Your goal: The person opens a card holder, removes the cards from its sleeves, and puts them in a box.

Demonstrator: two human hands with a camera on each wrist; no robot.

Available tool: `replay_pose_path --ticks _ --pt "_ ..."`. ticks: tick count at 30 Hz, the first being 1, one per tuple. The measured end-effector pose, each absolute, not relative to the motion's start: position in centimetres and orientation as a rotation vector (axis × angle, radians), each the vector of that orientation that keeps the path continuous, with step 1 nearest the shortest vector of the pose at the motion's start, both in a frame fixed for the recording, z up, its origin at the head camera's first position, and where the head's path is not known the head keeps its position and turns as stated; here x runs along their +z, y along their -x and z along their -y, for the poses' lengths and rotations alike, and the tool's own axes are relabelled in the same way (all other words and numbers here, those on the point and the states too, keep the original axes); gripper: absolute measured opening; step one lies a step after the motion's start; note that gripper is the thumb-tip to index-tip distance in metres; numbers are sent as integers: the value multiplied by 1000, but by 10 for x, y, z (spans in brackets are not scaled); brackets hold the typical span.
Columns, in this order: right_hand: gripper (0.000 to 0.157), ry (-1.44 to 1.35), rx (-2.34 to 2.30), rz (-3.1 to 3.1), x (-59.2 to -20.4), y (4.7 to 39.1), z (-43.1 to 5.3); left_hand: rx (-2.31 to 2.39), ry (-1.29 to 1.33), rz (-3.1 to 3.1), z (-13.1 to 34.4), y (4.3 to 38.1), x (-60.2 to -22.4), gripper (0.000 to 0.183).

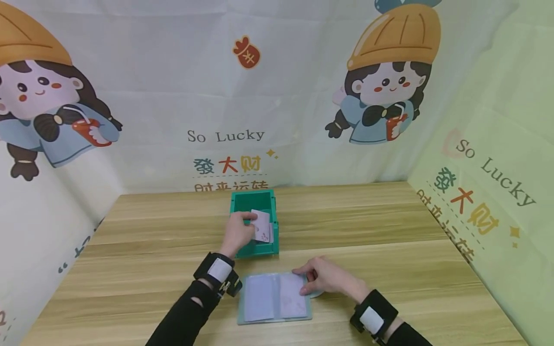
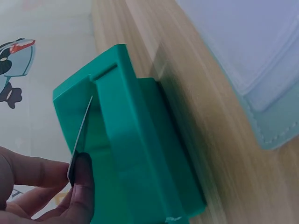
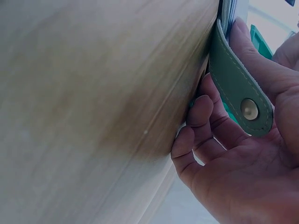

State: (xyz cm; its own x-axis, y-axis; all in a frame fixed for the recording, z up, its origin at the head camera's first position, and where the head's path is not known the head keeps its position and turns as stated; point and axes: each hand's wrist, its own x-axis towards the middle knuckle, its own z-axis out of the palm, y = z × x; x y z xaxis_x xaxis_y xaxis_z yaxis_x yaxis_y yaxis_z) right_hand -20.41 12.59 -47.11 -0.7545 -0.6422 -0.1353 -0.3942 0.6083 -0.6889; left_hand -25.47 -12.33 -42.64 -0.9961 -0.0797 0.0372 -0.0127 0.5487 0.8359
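Observation:
A thin pale card with a small printed pattern (image 1: pixel 261 226) is pinched between the thumb and fingers of my left hand (image 1: pixel 239 234). It is held over the green plastic box (image 1: pixel 234 205), and in the left wrist view the card (image 2: pixel 82 126) appears edge-on. Another pale card (image 1: pixel 271 232) shows behind it in the box. Nearer to me, a pale green card holder (image 1: pixel 276 321) lies open with its sleeve pages facing up. My right hand (image 1: pixel 326 276) grips its right edge near the upper corner, thumb against the pages. A green strap with a metal snap (image 3: pixel 233 84) sticks out there.
The wooden table (image 1: pixel 368 226) carries the box at its far middle and the holder in front of it. Printed cloth walls (image 1: pixel 298 120) stand behind and at both sides. Black bands with white patches sit on both wrists.

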Motion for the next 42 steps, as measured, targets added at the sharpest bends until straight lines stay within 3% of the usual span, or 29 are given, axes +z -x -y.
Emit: replay_pose_path --ticks 23,27,34,42 --pt "49 865 -961 -2448 -472 204 -127 -1012 22 2956 106 257 -446 29" --pt "49 867 -960 -2449 -472 204 -127 -996 66 2994 105 256 -447 15" --pt "50 855 -951 -2447 -471 204 -126 -944 102 3018 104 255 -449 41" --pt "49 853 -954 -2450 -471 204 -126 -887 86 3037 101 251 -449 28"
